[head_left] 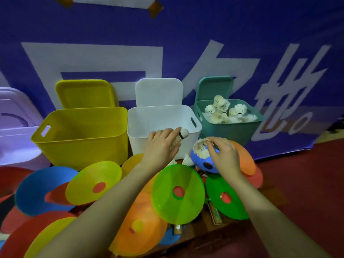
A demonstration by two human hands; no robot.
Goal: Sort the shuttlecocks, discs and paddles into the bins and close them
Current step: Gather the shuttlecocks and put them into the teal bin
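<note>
Pinching feathery shuttlecocks, both hands: left hand (161, 144) grips one, right hand (224, 155) another above glossy plastic discs (178, 192).

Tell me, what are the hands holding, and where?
Left hand grips a shuttlecock around its feathers. Right hand pinches another shuttlecock by its feather rim.

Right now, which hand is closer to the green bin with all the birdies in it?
The right hand. It pinches a shuttlecock just below the teal bin. The left hand holds another one in front of the white bin.
</note>
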